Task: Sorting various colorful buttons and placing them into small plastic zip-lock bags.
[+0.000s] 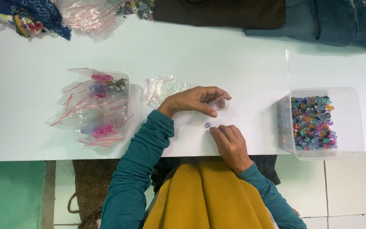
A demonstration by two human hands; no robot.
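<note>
Left hand (198,100) pinches a small clear plastic bag (220,103) just above a small purple bead (208,125) on the white bench (234,59); right hand (230,142), fingers curled and empty, rests beside that bead.

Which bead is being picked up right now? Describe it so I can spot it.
On the white table, look near the front edge between the two hands. The small purple bead lies alone just beyond the right hand, under the left hand; all other beads are bagged or boxed.

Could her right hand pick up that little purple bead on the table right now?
Probably yes: the right hand rests with fingertips beside the purple bead, with only bare white table between them.
</note>
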